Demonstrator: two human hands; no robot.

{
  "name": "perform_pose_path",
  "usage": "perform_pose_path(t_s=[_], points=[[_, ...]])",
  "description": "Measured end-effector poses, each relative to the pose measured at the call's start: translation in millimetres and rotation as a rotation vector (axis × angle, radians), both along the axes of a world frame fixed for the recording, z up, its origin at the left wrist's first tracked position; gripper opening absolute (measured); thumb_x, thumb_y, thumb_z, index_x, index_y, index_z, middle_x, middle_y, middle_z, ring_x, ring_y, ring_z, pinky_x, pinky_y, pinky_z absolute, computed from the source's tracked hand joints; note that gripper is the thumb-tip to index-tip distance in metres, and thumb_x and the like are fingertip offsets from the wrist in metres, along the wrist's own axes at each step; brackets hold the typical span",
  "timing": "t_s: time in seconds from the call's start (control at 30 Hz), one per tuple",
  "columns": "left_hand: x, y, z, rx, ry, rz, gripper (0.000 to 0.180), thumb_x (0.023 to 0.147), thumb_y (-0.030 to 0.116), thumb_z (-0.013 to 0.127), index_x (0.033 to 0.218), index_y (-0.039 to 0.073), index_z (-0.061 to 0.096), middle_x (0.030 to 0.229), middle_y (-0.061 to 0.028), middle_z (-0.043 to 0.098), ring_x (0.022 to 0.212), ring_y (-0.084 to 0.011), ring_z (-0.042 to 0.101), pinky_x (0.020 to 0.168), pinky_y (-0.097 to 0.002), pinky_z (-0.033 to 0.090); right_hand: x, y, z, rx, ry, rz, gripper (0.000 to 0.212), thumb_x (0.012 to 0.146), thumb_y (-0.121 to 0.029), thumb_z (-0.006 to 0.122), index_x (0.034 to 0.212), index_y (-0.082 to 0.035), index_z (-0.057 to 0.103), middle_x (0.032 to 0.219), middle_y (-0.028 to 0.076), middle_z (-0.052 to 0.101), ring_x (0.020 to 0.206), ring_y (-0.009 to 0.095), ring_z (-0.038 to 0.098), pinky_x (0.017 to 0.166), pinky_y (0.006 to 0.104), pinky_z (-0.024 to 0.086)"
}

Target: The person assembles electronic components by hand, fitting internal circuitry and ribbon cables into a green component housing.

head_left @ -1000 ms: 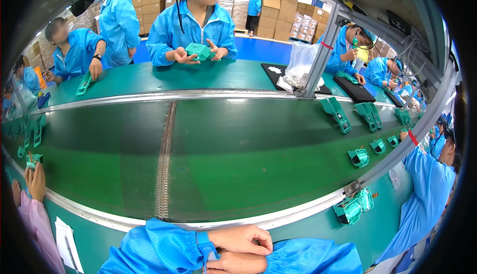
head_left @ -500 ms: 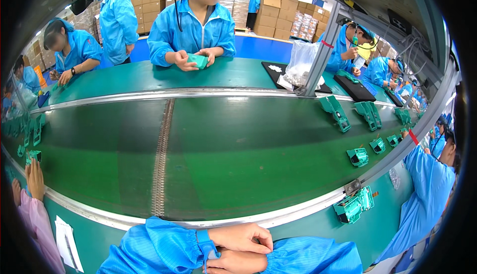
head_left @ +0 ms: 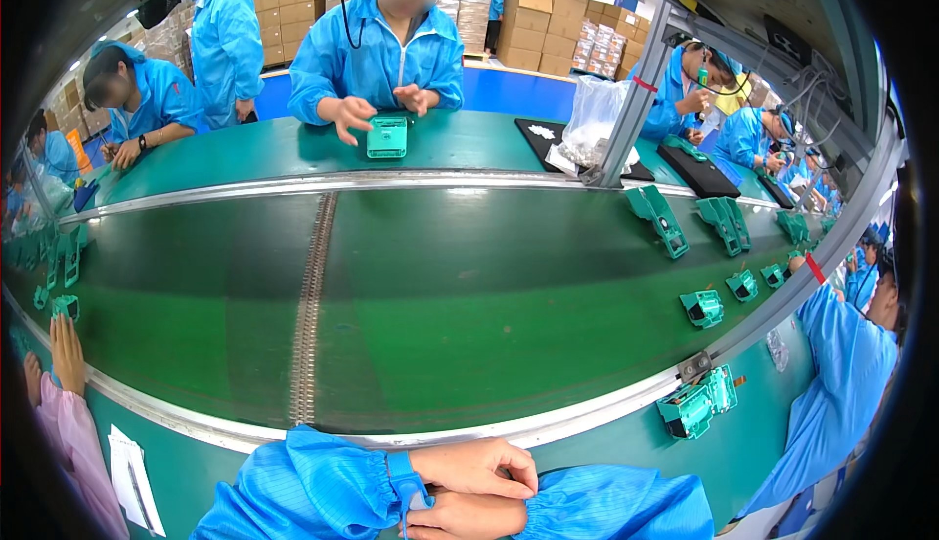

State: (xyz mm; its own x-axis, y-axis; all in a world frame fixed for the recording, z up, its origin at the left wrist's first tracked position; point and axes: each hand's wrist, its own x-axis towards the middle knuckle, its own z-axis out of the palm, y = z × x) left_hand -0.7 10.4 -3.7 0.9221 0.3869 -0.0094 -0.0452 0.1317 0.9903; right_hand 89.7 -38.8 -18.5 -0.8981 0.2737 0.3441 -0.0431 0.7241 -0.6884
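Note:
My forearms, in blue sleeves, are crossed at the near edge of the bench. My left hand (head_left: 473, 466) lies on top, across my right wrist. Its fingers are bent, with thumb and forefinger drawn together beside the right sleeve's cuff (head_left: 548, 506); anything between them is hidden. Under it my right hand (head_left: 468, 516) points left, its fingers mostly covered by the left wrist and blue cuff. To the right on the bench rests a pair of green plastic housings (head_left: 696, 405), the nearest parts to my hands.
A green conveyor belt (head_left: 489, 315) with a metal seam (head_left: 311, 315) runs ahead behind a metal rail (head_left: 567, 427). More green housings (head_left: 702, 308) sit on its right side. A metal post (head_left: 636, 100) rises there. Paper (head_left: 132, 476) and a co-worker's hand (head_left: 67, 354) are at left.
Across the belt, a co-worker has set the green housing down on the bench and let go of it, hands now apart. My own hands have not visibly moved.

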Motion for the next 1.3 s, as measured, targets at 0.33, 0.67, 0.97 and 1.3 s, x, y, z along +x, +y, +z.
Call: perform_pose_path(t_s=[0.33,0.67,0.97,1.3], points=[[-1.1,-0.3,4.9,0.024,0.016,-0.007,0.018,0.083,0.016,0.058,0.089,0.0,0.06,0.086,-0.0046,0.059,0.083,-0.0116,0.054,0.078,-0.0272,0.045,1.8,-1.5,-0.7,-0.01,-0.01,0.002,0.02,0.082,-0.024,0.053,0.077,-0.006,0.06,0.056,0.015,0.054,0.049,0.029,0.054,0.047,0.038,0.044],[-2.9,1.8,10.7,0.051,0.073,-0.012,0.017,0.084,0.015,0.057,0.092,0.0,0.062,0.089,-0.0062,0.059,0.085,-0.0136,0.056,0.077,-0.0261,0.044,2.4,-1.4,-1.4,-0.069,-0.063,0.01,0.021,0.083,-0.024,0.051,0.077,-0.005,0.058,0.054,0.016,0.052,0.046,0.03,0.051,0.045,0.0387,0.041],[-3.2,3.7,10.5,0.035,0.093,-0.037,0.016,0.084,0.011,0.057,0.093,0.0,0.062,0.089,-0.0055,0.059,0.086,-0.0132,0.056,0.078,-0.0254,0.044,-0.8,-2.8,-14.6,-0.063,0.013,0.022,0.022,0.083,-0.023,0.052,0.073,-0.005,0.058,0.054,0.015,0.053,0.046,0.03,0.052,0.044,0.0398,0.04],[-3.1,3.2,7.8,0.059,0.055,-0.019,0.016,0.085,0.013,0.057,0.092,-0.001,0.061,0.089,-0.0061,0.058,0.084,-0.0133,0.056,0.076,-0.0259,0.044,2.2,-0.3,-3.5,-0.087,-0.084,0.05,0.02,0.082,-0.024,0.052,0.078,-0.006,0.06,0.057,0.015,0.055,0.049,0.03,0.054,0.047,0.0389,0.043]])
